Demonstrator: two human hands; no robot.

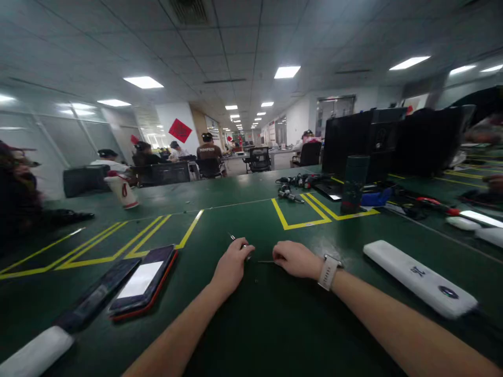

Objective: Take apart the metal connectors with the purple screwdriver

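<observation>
Over the green tabletop (239, 324), my left hand (231, 264) is closed around a slim, dark and silvery pen-like tool (233, 238). Its thin tip points away from me, and its other end shows by my thumb. To the right, my right hand (294, 258) has its fingers pinched on a thin rod (266, 261) that sticks out leftward, low over the table. Exactly what the rod is, I cannot make out. A gap separates the two hands. A watch with a pale strap (329, 272) is on my right wrist.
Left lie a phone-like device with an orange edge (145, 283) and a dark long case (102, 293). A white oblong device (420, 277) lies right. Farther off are a dark bottle (354, 183), metal connector-like parts (290, 195), monitors (349, 141) and a white cup (122, 189). People sit beyond.
</observation>
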